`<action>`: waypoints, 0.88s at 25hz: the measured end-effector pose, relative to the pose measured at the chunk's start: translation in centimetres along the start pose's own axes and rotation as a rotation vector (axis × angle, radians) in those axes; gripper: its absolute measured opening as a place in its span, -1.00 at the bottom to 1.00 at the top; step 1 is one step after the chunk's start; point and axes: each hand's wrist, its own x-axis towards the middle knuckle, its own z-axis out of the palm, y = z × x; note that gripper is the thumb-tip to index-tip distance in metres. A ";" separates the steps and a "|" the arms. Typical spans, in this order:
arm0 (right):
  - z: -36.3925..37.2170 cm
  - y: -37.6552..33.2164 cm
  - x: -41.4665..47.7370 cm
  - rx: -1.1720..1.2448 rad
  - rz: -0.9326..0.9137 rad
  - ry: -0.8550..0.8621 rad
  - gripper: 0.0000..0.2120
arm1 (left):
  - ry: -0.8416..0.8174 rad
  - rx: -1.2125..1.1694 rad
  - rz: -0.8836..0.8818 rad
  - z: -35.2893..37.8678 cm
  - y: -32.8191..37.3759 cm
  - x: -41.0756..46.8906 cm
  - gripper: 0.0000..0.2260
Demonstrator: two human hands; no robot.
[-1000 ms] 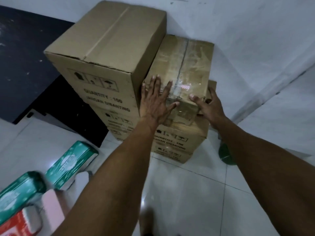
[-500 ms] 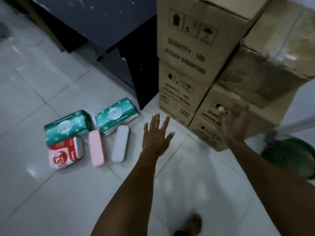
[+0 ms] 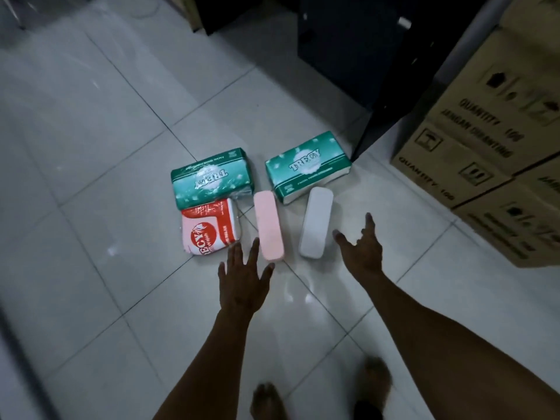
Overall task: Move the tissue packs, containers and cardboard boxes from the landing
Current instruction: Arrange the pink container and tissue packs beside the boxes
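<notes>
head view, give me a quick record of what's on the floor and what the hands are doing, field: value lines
floor: pale tiles
tissue packs: left green pack, right green pack, red pack against the left green one
containers: pink container and white container, lying flat, apart
boxes: cardboard boxes stacked at right
left hand: fingers spread, near the pink container's near end, holds nothing
right hand: beside the white container's near end, holds nothing
</notes>
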 end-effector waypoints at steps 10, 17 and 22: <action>7.4 5.4 9.6 -0.225 0.111 -0.018 -0.09 | -0.016 -0.114 -0.062 7.5 -1.7 13.0 -0.34; 16.7 8.7 19.0 -0.356 0.113 -0.026 -0.02 | -0.015 -0.096 -0.026 14.2 -3.3 23.0 -0.34; 21.9 10.6 24.5 -0.446 0.218 0.020 0.07 | -0.045 -0.181 -0.049 17.2 -5.2 28.3 -0.17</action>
